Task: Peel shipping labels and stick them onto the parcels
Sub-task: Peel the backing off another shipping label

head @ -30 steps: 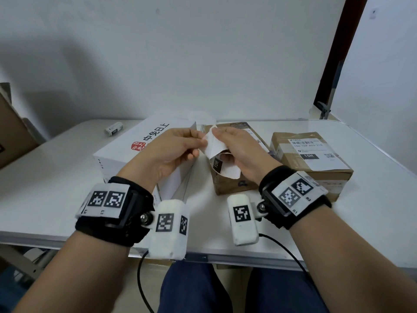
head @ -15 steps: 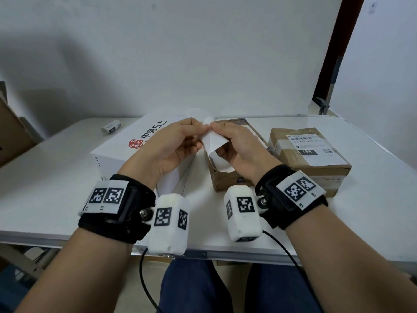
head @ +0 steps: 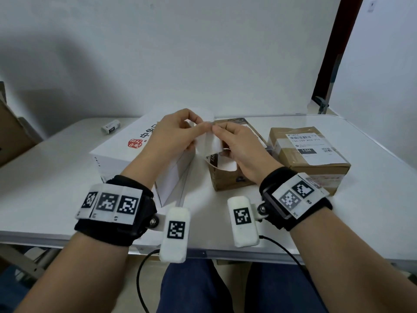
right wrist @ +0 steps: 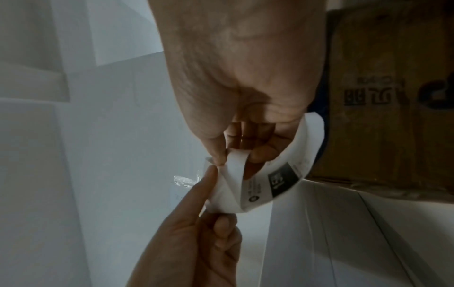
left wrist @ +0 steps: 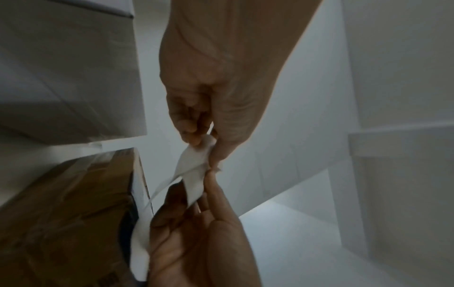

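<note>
Both hands hold a white shipping label (head: 208, 145) in the air above the middle brown parcel (head: 228, 179). My left hand (head: 203, 125) pinches its top corner between thumb and forefinger. My right hand (head: 215, 130) pinches the same corner from the other side, and the fingertips nearly touch. The left wrist view shows the label (left wrist: 194, 174) splitting into two layers below the left hand (left wrist: 203, 143). In the right wrist view the label (right wrist: 270, 178) curls under the right hand (right wrist: 226, 159), its black printed block showing. A white box (head: 117, 152) lies left. The right brown parcel (head: 316, 170) bears a label.
A small white roll (head: 110, 127) lies at the back left of the white table (head: 45, 177). Cardboard (head: 11, 136) leans at the far left. A wall stands close behind, with a dark door frame (head: 334, 53) at right. Cables hang off the table's front edge.
Both hands have lifted the label slightly higher and farther from me. Their fingertips have closed in on its top corner, and the sheet hangs more curled.
</note>
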`<state>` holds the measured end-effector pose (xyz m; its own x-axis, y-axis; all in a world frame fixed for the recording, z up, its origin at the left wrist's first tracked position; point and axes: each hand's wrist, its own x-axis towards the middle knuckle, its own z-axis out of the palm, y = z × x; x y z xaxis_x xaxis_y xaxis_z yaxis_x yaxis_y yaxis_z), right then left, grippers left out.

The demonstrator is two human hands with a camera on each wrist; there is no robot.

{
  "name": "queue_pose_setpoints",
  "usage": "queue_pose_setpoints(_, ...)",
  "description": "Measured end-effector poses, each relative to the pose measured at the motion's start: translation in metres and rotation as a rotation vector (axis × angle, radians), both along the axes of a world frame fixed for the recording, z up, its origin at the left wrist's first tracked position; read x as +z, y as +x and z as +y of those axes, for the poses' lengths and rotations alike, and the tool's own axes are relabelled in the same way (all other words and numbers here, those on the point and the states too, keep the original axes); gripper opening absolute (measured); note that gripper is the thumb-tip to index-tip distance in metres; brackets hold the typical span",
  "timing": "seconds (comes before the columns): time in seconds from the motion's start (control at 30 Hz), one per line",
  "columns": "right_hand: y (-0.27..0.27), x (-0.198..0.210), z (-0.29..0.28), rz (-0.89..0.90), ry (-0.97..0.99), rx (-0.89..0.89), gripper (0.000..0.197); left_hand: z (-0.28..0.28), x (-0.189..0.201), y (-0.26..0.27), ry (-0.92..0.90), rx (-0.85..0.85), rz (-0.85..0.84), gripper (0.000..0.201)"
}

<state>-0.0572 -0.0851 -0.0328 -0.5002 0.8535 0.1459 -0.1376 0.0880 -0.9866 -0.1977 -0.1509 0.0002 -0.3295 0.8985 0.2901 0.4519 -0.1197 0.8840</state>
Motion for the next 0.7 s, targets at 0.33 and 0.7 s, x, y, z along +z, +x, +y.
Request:
queue_pose_setpoints(0.33,-0.005,0.008,0.001,-0.154,0.152,-0.052,0.04,0.005,0.0,0.006,0.017,0.15,0.458,0.027)
queue_pose_setpoints(0.7,-0.012,-0.001,-0.001,-0.173,0.445,-0.213,0.037,0.003,0.005,-0.003,-0.12,0.019,0.021,0.036)
